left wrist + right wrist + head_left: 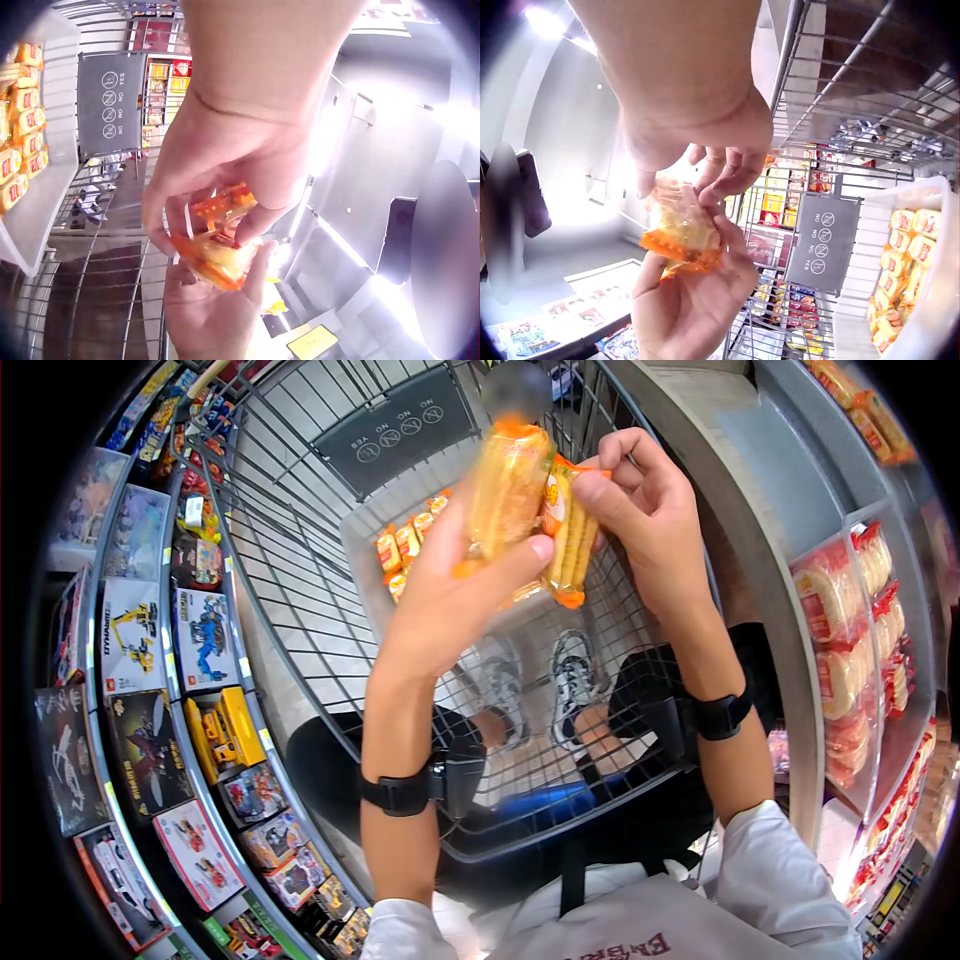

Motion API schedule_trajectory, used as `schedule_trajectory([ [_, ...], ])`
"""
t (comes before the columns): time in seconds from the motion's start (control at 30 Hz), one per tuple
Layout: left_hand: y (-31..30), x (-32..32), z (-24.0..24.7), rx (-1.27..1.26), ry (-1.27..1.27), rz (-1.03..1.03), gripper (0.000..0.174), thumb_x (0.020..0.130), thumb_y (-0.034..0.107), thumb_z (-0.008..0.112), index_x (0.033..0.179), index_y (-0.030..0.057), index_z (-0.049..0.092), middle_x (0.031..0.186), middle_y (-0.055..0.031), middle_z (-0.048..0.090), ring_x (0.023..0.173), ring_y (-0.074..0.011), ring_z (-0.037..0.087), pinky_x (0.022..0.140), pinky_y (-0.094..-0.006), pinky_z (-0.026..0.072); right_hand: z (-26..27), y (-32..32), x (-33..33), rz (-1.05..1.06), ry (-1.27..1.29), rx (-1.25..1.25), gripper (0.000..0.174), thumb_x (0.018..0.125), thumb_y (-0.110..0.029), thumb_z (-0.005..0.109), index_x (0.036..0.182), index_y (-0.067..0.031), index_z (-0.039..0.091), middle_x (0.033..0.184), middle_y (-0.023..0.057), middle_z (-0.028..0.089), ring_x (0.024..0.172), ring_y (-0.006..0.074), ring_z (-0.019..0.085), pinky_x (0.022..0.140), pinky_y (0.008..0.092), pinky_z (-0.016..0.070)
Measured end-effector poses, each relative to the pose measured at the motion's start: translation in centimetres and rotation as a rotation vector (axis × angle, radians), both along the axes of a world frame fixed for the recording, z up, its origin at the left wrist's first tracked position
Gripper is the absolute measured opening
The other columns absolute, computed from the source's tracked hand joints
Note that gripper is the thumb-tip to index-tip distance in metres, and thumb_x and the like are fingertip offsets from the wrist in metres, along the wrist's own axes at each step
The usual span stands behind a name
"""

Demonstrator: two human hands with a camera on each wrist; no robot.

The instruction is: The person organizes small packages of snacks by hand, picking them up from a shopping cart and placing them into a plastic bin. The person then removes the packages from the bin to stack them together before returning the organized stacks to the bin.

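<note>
Orange-and-yellow packet [510, 490], grip of the left hand [440, 595] curled round it, second packet [570, 550] just right, pinched by the right hand [655, 520], both above wire cart [395, 432], more packets [408, 542] left in pale tray [362, 555]

Head view: from above, facing forward and steeply down into the cart [310, 590]; left hand [437, 585] and right hand [655, 520] at mid-range. Wrist views: close, each looking past its own hand, scene turned sideways. All three share the sign panel [395, 430]; bin [56, 199] at opposite edges of the wrist views.
</note>
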State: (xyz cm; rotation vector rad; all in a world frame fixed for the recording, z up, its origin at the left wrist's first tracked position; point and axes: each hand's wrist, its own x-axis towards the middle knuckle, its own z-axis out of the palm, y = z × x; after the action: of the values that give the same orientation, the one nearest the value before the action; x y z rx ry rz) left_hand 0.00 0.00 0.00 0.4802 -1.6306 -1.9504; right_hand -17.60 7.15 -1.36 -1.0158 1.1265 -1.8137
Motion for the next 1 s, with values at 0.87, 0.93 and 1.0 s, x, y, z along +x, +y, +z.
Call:
schedule_trajectory([
  [0.87,0.9,-1.4,-0.2,0.293,0.392,0.313,0.033,0.096,0.013,0.062,0.125,0.0062,0.046,0.113,-0.0107,0.062,0.101,-0.0221,0.065,0.076,-0.0424,0.0600,0.3,0.3,0.4,0.055,0.174,-0.304,0.025,0.089,-0.003,0.068,0.113,0.0054,0.068,0.111,0.0139,0.070,0.102,0.0160,0.067,0.092,0.0282,0.0534],
  [0.93,1.0,-1.4,0.0,0.289,0.392,0.295,0.033,0.096,0.013,0.061,0.124,0.0061,0.047,0.113,-0.0111,0.061,0.101,-0.0224,0.065,0.077,-0.0428,0.0600,0.4,0.2,0.3,0.051,0.154,-0.320,0.024,0.090,-0.003,0.067,0.112,0.0055,0.068,0.109,0.0138,0.070,0.101,0.0157,0.067,0.091,0.0277,0.0534],
  [1.0,1.0,-1.4,0.1,0.285,0.388,0.278,0.032,0.095,0.012,0.061,0.124,0.0061,0.047,0.113,-0.0116,0.061,0.101,-0.0227,0.065,0.077,-0.0432,0.0601,0.4,0.4,0.1,0.051,0.121,-0.221,0.022,0.091,-0.006,0.065,0.110,0.0054,0.070,0.107,0.0136,0.071,0.100,0.0152,0.067,0.090,0.0272,0.0532],
])
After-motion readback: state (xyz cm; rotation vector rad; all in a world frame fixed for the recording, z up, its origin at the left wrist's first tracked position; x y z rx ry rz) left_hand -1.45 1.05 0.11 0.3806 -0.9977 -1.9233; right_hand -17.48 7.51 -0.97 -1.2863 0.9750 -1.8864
